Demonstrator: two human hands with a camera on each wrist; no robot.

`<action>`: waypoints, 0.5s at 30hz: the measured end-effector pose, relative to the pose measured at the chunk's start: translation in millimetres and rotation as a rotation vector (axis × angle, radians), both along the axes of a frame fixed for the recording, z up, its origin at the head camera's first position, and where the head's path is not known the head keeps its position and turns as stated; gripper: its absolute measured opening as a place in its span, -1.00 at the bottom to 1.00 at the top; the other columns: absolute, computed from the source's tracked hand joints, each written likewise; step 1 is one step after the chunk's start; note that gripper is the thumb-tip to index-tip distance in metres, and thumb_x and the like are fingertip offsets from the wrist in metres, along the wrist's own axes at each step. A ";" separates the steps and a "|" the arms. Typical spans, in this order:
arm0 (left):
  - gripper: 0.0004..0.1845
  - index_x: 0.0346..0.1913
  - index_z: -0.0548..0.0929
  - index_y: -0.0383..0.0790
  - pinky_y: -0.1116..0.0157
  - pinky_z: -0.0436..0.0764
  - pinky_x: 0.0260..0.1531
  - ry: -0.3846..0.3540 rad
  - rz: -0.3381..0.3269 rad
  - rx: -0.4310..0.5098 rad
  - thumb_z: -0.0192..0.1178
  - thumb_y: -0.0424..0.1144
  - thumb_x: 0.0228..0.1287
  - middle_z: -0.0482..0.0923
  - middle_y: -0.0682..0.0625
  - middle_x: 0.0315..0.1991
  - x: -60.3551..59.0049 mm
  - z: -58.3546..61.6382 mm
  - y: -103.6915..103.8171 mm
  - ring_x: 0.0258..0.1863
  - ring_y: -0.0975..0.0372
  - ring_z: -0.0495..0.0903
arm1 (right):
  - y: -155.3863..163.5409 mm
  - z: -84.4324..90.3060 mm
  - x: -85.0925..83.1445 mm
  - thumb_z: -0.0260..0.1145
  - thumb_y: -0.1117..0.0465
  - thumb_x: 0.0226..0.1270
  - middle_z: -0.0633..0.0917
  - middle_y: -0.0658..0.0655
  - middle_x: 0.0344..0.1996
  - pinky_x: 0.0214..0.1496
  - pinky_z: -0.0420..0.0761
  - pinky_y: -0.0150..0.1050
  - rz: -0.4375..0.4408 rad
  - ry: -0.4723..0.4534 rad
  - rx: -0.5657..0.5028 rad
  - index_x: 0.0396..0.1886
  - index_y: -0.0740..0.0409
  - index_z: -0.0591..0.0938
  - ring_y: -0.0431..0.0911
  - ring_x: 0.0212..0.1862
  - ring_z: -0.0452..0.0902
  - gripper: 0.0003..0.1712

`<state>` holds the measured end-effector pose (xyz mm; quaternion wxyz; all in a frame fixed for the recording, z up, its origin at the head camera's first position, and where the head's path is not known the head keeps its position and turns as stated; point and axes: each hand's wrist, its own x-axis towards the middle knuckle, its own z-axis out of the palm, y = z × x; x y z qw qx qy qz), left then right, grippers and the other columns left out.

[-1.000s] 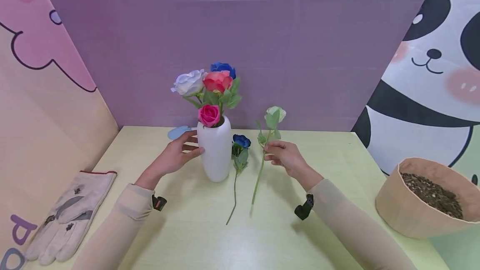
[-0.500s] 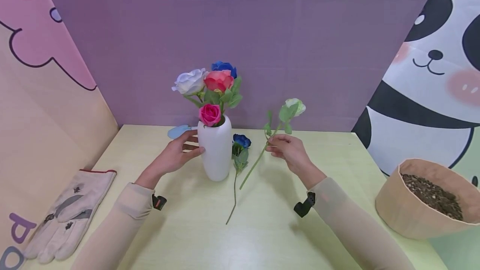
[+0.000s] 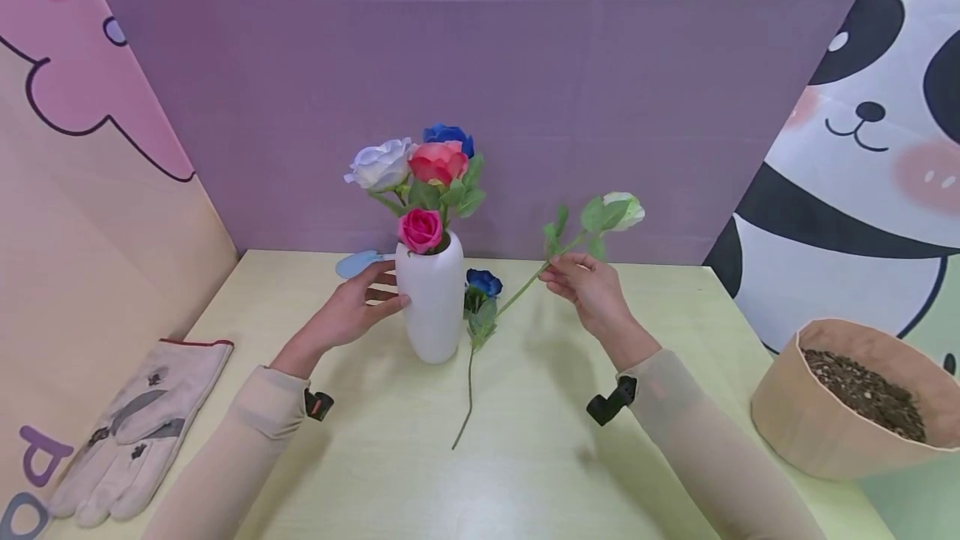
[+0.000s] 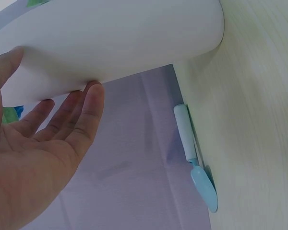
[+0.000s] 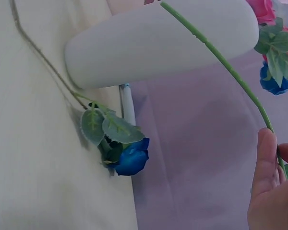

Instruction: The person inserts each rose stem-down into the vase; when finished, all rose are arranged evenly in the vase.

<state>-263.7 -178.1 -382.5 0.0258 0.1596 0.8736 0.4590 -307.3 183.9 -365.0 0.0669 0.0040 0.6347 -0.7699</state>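
Right hand [image 3: 588,290] pinches white rose [image 3: 622,211] stem — bloom up-right.

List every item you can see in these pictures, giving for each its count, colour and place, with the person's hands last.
Vase: one, white, table centre.
Roses in vase: four; white, blue, coral, pink.
Loose rose: one, blue, lying right of the vase.
Held rose: one, pale green-white, tilted above the table.
Trowel: one, light blue, behind the vase.
Gloves: a pair, grey-beige, table's left edge.
Pot of soil: one, tan, far right.
Table: one, pale yellow.
Left hand: rests against the vase.
Right hand: pinches the held rose's stem.
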 end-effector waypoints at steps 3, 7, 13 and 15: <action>-0.27 0.50 0.23 -0.06 -0.03 0.64 0.18 0.000 0.001 0.000 0.26 0.03 0.37 0.42 -0.19 0.33 0.3 0.0 0.0 0.25 -0.11 0.56 | -0.4 5.3 -0.6 0.23 0.27 0.48 0.75 -0.06 -0.34 -0.09 0.73 -0.45 -0.002 0.006 -0.027 -0.05 0.19 0.46 -0.24 -0.29 0.74 -0.84; -0.25 0.50 0.22 -0.05 -0.02 0.64 0.18 0.003 0.000 -0.008 0.26 0.05 0.37 0.42 -0.19 0.34 0.7 0.5 -0.2 0.25 -0.11 0.56 | -2.0 13.1 -0.5 0.21 0.28 0.49 0.74 -0.05 -0.33 -0.10 0.72 -0.47 -0.004 0.022 -0.067 -0.05 0.20 0.46 -0.24 -0.29 0.75 -0.85; -0.25 0.50 0.22 -0.04 -0.02 0.66 0.16 -0.003 0.005 -0.010 0.26 0.06 0.36 0.42 -0.18 0.34 1.0 0.9 -0.2 0.25 -0.11 0.56 | -6.2 23.2 -2.3 0.21 0.29 0.48 0.68 -0.02 -0.31 -0.10 0.72 -0.47 -0.043 0.042 -0.140 -0.09 0.20 0.46 -0.23 -0.29 0.74 -0.87; -0.25 0.50 0.22 -0.05 -0.02 0.66 0.16 -0.003 0.005 -0.008 0.26 0.05 0.37 0.43 -0.18 0.34 0.6 0.7 -0.3 0.25 -0.10 0.56 | -7.5 26.5 -2.9 0.22 0.29 0.47 0.67 -0.01 -0.29 -0.10 0.72 -0.47 -0.054 0.056 -0.163 -0.10 0.20 0.46 -0.22 -0.28 0.74 -0.88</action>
